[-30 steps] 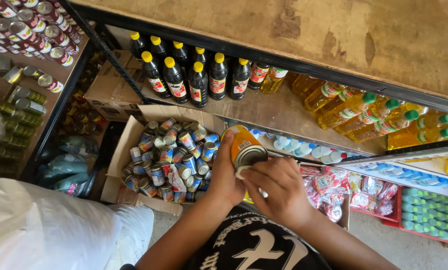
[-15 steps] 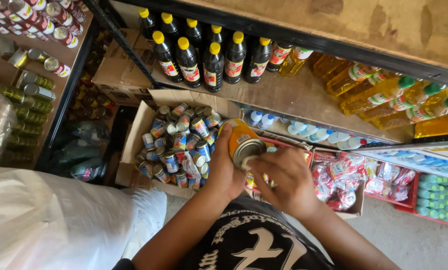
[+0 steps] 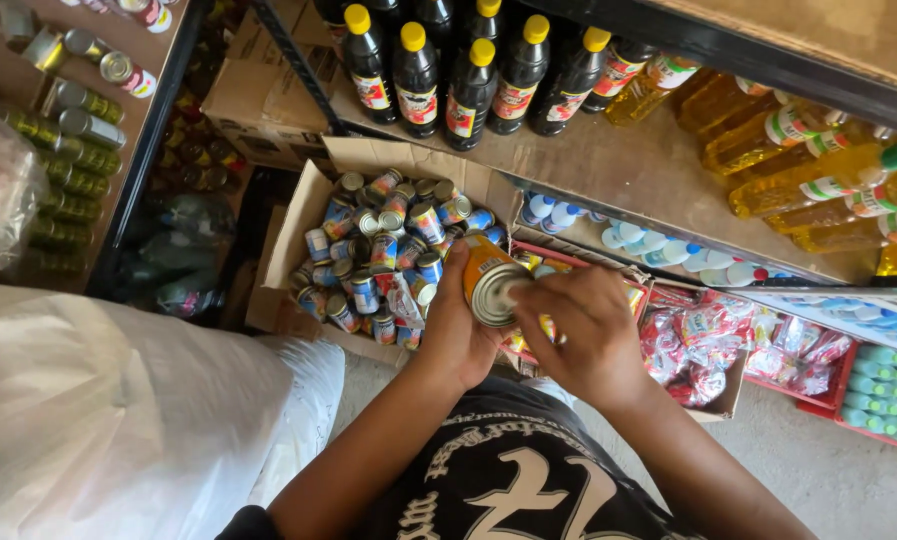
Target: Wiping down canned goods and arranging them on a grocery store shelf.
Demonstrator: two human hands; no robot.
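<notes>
While the left hand (image 3: 460, 335) wraps around its orange side, the tin can (image 3: 490, 283) sits held up in the middle of the view, just above the near right corner of an open cardboard box (image 3: 298, 222). That hand's fingers are curled snugly around the can's body, thumb side toward the box, so the grip is closed on it. The can lies tilted, its long axis running from near right up toward the far left, with its silver round end facing back toward the camera and slightly right. The right hand (image 3: 586, 335) comes in from the right, its fingers (image 3: 548, 290) bent and only partly closed, their tips resting on the rim of that silver end; whether they pinch anything there cannot be told.

Inside the box, to the left of the hands, lies a jumble of small cans (image 3: 388, 250) with blue, orange and silver wrappers. Farther off, on a shelf, stand dark bottles (image 3: 448, 75) with yellow caps, and to their right lie yellow oil bottles (image 3: 818, 165). Near right, a red tray (image 3: 713, 400) holds red packets. A white sack (image 3: 98, 420) fills the near left.
</notes>
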